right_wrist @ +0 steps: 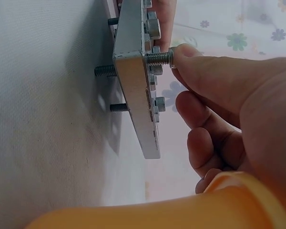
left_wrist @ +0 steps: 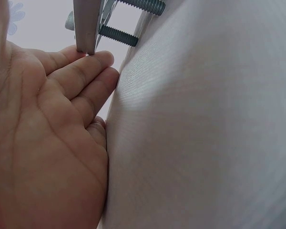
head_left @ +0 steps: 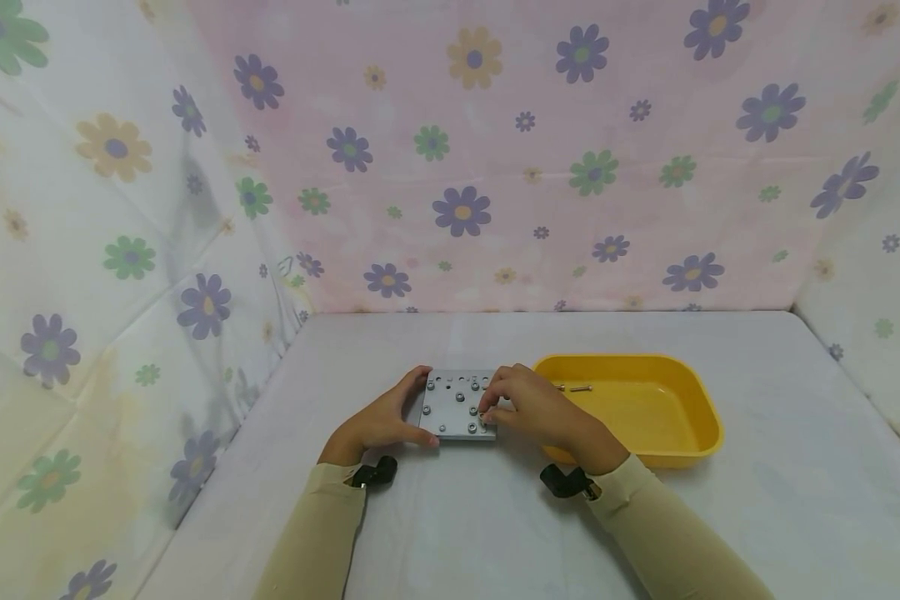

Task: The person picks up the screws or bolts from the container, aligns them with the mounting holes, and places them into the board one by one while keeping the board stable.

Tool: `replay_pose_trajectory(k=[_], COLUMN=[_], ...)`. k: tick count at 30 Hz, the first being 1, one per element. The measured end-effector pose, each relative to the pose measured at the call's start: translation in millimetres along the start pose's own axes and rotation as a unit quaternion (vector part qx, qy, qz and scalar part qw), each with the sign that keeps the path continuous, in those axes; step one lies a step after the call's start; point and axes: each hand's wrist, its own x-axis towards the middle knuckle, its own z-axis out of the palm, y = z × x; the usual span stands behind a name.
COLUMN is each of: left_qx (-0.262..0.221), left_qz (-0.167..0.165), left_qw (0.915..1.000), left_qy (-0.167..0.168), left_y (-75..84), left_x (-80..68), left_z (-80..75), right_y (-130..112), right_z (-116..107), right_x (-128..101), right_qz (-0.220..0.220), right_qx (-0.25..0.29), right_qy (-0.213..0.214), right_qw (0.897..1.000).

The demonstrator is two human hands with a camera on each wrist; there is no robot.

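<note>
A silver metal plate (head_left: 450, 412) stands slightly off the table, several bolts (head_left: 460, 397) set in its top. Beneath it, threaded bolt ends (right_wrist: 105, 71) stick out. My left hand (head_left: 382, 421) holds the plate's left side, thumb at the near edge and fingers at the far corner. With thumb and index finger my right hand (head_left: 536, 408) pinches a screw (right_wrist: 159, 58) over the plate's near right corner. The screw's thread points into the plate; its head is mostly covered by the fingertips. The other right fingers curl loosely, apart from the plate.
A yellow tray (head_left: 708, 417) stands right of the plate, partly behind the right hand and wrist. Loose screws (head_left: 581, 388) lie in its far left part. White cloth (head_left: 450, 533) covers the table, and flowered curtains (head_left: 525, 167) enclose the back and sides.
</note>
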Motion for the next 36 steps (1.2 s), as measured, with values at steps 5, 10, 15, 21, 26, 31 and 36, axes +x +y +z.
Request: replay_pose_trajectory(k=[5, 10, 15, 21, 26, 31, 36], left_qx=[-0.001, 0.003, 0.003, -0.001, 0.0, 0.0, 0.002], left_qz=[0.0, 0.002, -0.004, -0.007, -0.005, -0.003, -0.003], left_qw=[1.0, 1.0, 1.0, 1.0, 1.0, 1.0, 1.0], left_qy=[0.0, -0.002, -0.001, 0.003, 0.002, 0.001, 0.003], left_y=[1.1, 2.7, 1.2, 1.5, 1.8, 2.1, 1.4], left_x=[-1.2, -2.1, -1.4, -2.2, -2.4, -1.9, -1.8], left_z=[-0.6, -1.1, -0.8, -0.5, -1.0, -1.1, -0.8], right_y=[1.2, 1.9, 0.6, -2.3, -3.0, -3.2, -4.7], right_z=[1.9, 3.4, 4.5, 4.9, 5.3, 5.6, 5.4], right_x=[1.7, 1.6, 0.9, -0.2, -0.1, -0.2, -1.0], right_qz=[-0.003, -0.01, -0.007, -0.002, -0.001, -0.001, 0.001], right_qx=[-0.01, -0.023, -0.03, -0.036, -0.044, -0.048, -0.058], right_qy=[0.004, 0.009, 0.012, 0.015, 0.015, 0.014, 0.013], right_qw=[1.0, 1.0, 0.999, 0.999, 0.999, 0.999, 0.998])
